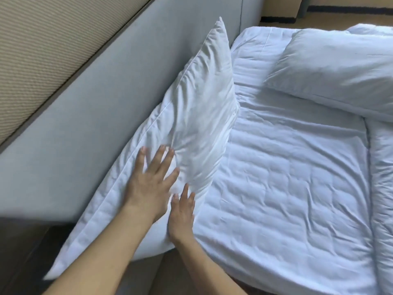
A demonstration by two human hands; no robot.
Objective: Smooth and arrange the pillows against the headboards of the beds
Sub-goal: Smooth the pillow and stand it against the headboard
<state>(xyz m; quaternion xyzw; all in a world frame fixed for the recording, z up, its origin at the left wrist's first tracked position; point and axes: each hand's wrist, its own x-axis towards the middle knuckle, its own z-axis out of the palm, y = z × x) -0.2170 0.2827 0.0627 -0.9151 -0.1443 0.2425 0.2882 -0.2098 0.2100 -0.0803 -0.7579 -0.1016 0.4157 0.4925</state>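
Both forearms entered from the lower edge, and the left hand (148,182) was laid flat, fingers spread, on the white pillow (187,116), while the right hand (181,213) was pressed open-palmed just beside it on the pillow's lower face; nothing was pinched by either. The pillow was propped on edge against the grey headboard (95,103), its near corner hanging past the mattress edge over the dark floor beside the bed. A second pillow (331,67) lay flat on the quilted bed (287,177), well apart from the headboard and not yet arranged. Several risks could be judged from this arrangement: pressure applied low on the leaning pillow might push its base outward so that it slumped flat; the overhanging corner might be dragged off the mattress; and uneven strokes might deepen the radiating creases seen around the fingertips instead of clearing them.
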